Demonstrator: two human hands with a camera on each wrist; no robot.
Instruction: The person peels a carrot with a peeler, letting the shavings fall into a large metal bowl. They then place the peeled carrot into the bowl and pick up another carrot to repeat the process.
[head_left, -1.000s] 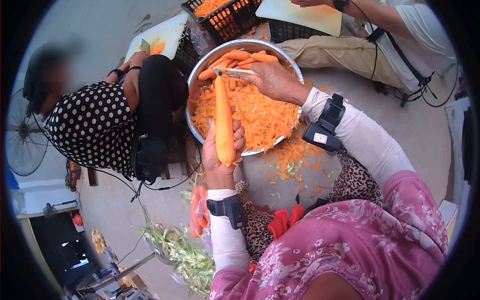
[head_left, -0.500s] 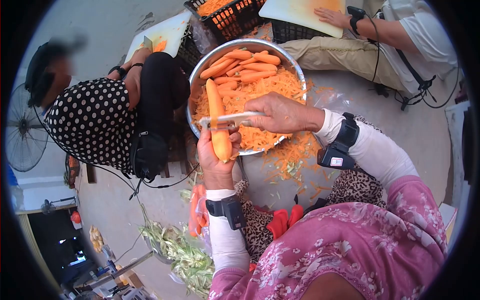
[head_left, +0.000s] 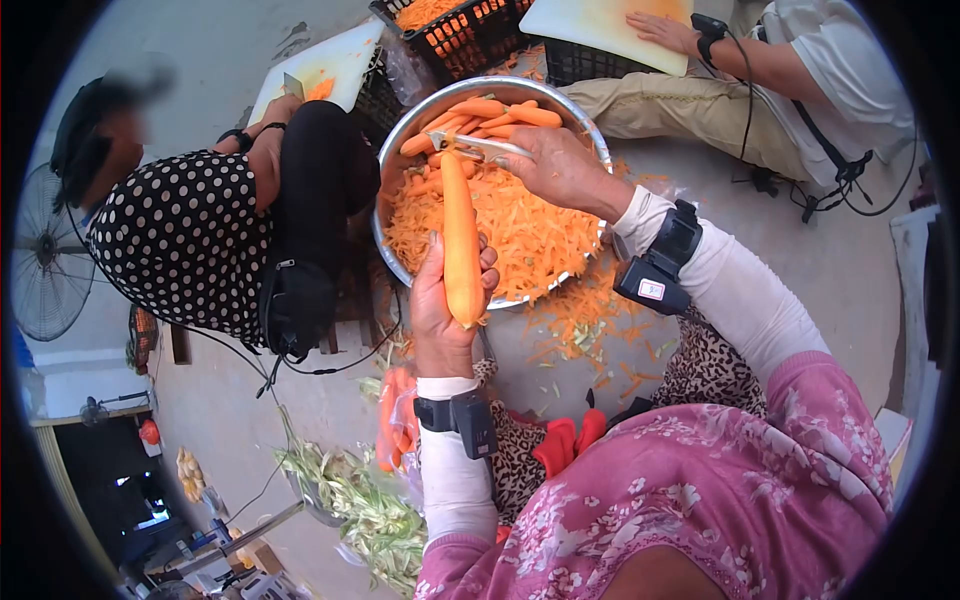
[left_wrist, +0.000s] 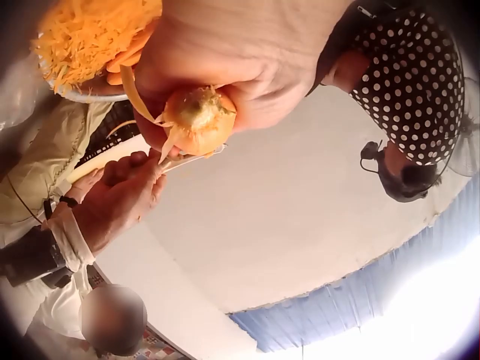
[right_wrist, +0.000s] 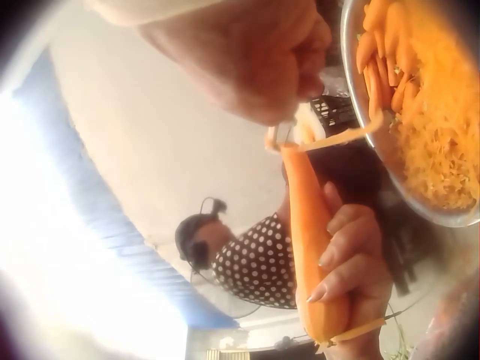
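My left hand (head_left: 445, 300) grips the thick end of a long peeled carrot (head_left: 460, 240), which points away from me over a big steel bowl (head_left: 590, 130). My right hand (head_left: 560, 165) holds a metal peeler (head_left: 470, 145) at the carrot's far tip. The left wrist view shows the carrot's cut end (left_wrist: 199, 120) in my left hand (left_wrist: 240, 60), a peel strip hanging. In the right wrist view, my right hand (right_wrist: 247, 60) has the peeler (right_wrist: 289, 135) at the tip of the carrot (right_wrist: 315, 247), and the fingers (right_wrist: 352, 262) of my left hand wrap it.
The bowl holds carrot peelings (head_left: 520, 230) and whole peeled carrots (head_left: 490, 115). Peelings litter the floor (head_left: 590, 320). A person in a polka-dot top (head_left: 190, 240) sits left; another (head_left: 780, 70) sits at the back right by a cutting board (head_left: 600, 25). Green trimmings (head_left: 370, 510) lie near me.
My right hand has pushed the peeler from the carrot's near end out to its far tip. The left hand keeps its grip and has turned the carrot slightly rightward.
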